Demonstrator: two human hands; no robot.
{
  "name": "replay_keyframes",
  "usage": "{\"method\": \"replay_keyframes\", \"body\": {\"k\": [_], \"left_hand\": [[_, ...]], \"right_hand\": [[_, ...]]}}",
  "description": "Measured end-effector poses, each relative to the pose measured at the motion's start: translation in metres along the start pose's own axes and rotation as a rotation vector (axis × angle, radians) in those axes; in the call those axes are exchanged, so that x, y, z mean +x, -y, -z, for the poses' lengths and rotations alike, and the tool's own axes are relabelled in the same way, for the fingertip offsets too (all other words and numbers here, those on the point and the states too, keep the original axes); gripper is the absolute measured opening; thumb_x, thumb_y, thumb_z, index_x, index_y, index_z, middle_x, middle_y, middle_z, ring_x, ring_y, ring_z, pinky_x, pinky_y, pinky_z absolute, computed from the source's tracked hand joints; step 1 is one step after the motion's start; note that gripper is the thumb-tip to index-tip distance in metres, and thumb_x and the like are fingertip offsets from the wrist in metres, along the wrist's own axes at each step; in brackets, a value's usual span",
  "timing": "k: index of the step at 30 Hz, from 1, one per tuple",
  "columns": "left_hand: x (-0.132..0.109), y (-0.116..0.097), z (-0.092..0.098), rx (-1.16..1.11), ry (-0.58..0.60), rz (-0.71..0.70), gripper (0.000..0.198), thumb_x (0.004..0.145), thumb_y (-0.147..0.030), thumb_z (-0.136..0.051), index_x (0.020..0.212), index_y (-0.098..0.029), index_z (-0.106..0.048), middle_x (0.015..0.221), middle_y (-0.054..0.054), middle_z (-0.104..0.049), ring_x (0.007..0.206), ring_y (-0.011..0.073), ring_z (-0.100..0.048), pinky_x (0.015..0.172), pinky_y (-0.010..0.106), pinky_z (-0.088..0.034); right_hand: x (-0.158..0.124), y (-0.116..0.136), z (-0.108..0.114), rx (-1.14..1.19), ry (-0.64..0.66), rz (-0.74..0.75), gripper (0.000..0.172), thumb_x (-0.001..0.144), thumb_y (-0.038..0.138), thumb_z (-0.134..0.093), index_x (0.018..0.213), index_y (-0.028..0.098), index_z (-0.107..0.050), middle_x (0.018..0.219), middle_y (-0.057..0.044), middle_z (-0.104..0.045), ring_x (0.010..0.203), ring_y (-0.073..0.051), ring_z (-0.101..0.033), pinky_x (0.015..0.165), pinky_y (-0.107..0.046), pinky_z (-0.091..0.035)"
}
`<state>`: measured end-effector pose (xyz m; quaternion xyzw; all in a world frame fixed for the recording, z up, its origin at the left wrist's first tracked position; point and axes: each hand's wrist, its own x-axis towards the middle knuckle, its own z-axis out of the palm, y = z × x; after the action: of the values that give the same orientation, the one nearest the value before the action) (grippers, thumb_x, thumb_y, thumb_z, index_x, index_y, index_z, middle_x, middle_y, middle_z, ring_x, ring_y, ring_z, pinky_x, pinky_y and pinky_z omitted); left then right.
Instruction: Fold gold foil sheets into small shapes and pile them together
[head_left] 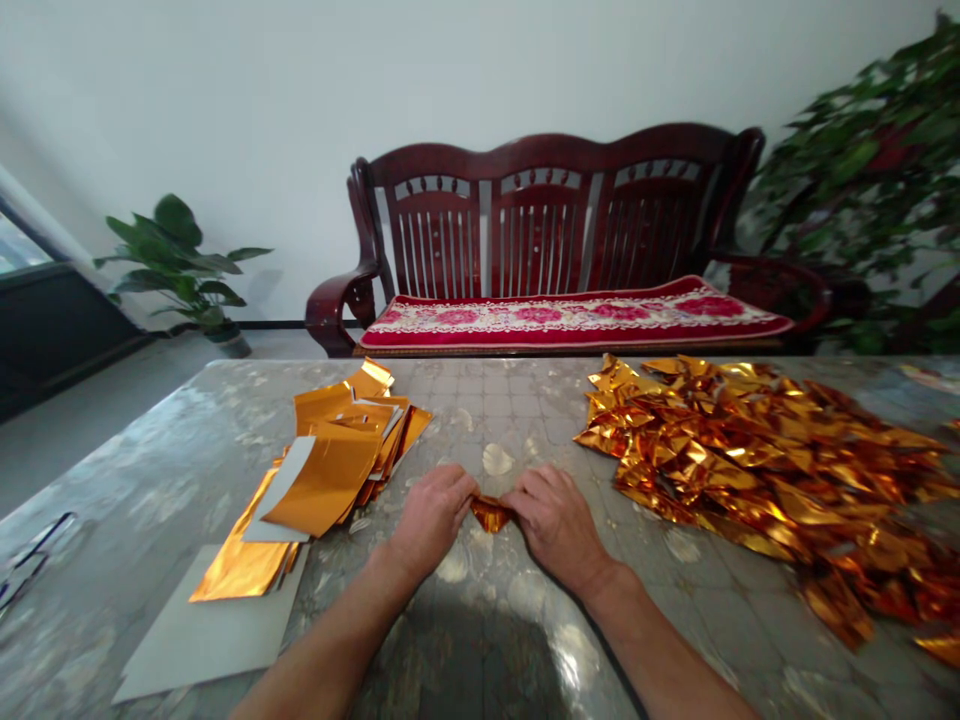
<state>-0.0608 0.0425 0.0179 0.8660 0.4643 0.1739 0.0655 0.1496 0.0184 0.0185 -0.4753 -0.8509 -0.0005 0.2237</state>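
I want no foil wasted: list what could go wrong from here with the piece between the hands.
1. The small folded gold foil piece, pinched between the left hand and right hand, looks thin and might tear.
2. The loose stack of flat gold foil sheets lies near the left forearm; a sweep could scatter it across the glossy marbled table.

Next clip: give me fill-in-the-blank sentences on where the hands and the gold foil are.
1. The left hand and the right hand pinch one small foil piece low over the ____.
2. The stack of flat sheets lies on the person's ____ side.
3. The heap of folded foil pieces lies on the person's ____ side.
Missing words: table; left; right.
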Motion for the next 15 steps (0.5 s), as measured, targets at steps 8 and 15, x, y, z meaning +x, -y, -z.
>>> {"method": "replay_keyframes", "body": {"k": [8,15], "left_hand": [[-0.0039,-0.0029,0.0056,0.158,0.034,-0.031,0.019,0.094,-0.021,-0.052,0.084,-0.022,-0.069,0.083,0.004,-0.064,0.084,0.0199,-0.054,0.074,0.033,-0.038],[-0.0083,-0.0062,0.0093,0.162,0.087,-0.054,0.020,0.094,-0.018,-0.050,0.091,-0.022,-0.069,0.087,0.005,-0.064,0.088,0.0209,-0.055,0.078,0.034,-0.040]], "right_hand": [[-0.0020,0.0001,0.0000,0.019,0.013,0.023,0.022,0.096,0.019,-0.052,0.096,0.025,-0.073,0.085,-0.005,-0.061,0.087,-0.020,-0.047,0.074,-0.033,-0.033],[-0.0050,0.0018,0.0014,0.070,0.044,0.012,0.028,0.092,0.009,-0.049,0.099,0.024,-0.072,0.086,-0.005,-0.060,0.089,-0.021,-0.047,0.079,-0.033,-0.036]]}}
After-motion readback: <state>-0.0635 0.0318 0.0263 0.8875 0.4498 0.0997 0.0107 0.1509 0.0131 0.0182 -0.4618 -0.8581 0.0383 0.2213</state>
